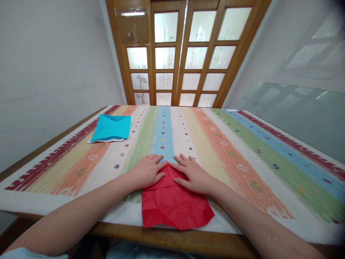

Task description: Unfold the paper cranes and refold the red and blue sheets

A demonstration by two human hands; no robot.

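A creased sheet of red paper (pixel 175 208) lies at the near edge of the table, its far end folded to a point. My left hand (pixel 148 171) rests on the left side of that point, with fingers stretched out and the thumb on the paper. On the right side, my right hand (pixel 192 174) lies flat in the same way, fingers spread and thumb pressing the paper. The fingertips of both hands come close to each other at the tip. Part of the folded paper is hidden under the hands.
Blue paper (pixel 111 127) lies at the far left of the table, with white edges showing beneath it. A striped cloth (pixel 210 144) covers the table. A glass panel (pixel 296 115) stands along the right side. Wooden doors (pixel 179 54) with glass panes are beyond the far edge.
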